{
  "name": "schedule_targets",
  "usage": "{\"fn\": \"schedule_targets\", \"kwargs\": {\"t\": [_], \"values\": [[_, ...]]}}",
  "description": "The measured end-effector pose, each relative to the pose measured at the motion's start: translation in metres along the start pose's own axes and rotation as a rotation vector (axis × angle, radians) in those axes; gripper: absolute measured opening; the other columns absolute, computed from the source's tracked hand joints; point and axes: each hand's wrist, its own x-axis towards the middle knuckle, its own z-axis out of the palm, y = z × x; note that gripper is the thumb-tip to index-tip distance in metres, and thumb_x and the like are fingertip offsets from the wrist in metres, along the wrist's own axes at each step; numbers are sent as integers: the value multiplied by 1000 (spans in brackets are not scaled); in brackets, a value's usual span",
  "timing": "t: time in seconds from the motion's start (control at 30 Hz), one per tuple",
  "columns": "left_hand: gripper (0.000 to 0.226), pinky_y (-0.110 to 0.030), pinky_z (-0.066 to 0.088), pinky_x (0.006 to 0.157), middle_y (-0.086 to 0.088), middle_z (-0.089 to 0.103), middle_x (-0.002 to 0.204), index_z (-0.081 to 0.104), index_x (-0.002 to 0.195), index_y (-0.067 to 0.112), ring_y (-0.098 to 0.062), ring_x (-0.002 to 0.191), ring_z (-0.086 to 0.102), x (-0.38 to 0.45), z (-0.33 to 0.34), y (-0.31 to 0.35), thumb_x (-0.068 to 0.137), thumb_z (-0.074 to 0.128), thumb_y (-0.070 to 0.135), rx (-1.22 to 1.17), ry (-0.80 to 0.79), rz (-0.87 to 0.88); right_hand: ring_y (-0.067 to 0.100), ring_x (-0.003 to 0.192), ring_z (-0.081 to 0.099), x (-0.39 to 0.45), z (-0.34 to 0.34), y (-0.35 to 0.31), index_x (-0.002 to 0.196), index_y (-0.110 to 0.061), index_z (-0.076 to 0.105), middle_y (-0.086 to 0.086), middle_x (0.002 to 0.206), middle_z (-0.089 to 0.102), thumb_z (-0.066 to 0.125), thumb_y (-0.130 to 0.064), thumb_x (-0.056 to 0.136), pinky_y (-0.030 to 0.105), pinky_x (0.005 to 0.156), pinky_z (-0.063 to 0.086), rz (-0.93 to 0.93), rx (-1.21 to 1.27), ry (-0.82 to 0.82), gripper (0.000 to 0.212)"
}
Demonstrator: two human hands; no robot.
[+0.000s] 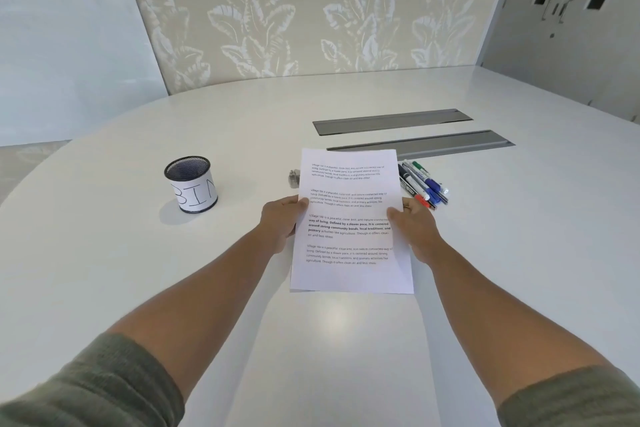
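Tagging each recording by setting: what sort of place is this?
Probably an office meeting room: a large white oval table with grey recessed cable hatches, and coloured whiteboard markers beside the printed white paper sheet.

Matt paper sheet (351,222), glossy smooth table (138,270), metal-mesh cup (191,184).

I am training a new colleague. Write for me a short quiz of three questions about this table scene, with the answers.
1. True or false: the left hand and the right hand both hold the paper.
2. Which letters are written on the cup? A) BIN B) PEN C) CUP
3. Fill in: the markers lie on the table to the ___ of the paper.

Key: 1 true; 2 A; 3 right.
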Motion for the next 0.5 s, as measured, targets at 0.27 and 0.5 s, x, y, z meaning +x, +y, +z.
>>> {"fn": "schedule_targets", "kwargs": {"t": [0.27, 0.5], "values": [[9, -31, 57, 82, -4, 75, 85, 76, 90, 21, -20, 69, 65, 27, 20, -7, 88, 70, 14, 44, 53, -56, 25, 85, 66, 15, -11, 18, 101, -14, 64, 7, 96, 72, 61, -16, 86, 38, 82, 54, 35, -30, 67, 16], [12, -30, 60, 75, 0, 73, 72, 69, 74, 16, -14, 54, 66, 55, 33, -3, 84, 68, 10, -28, 138, -98, 20, 79, 64, 25, -11, 23, 99, -19, 63, -3, 83, 68, 61, -17, 86, 31, 74, 51, 76, 7, 126, 13]]}}
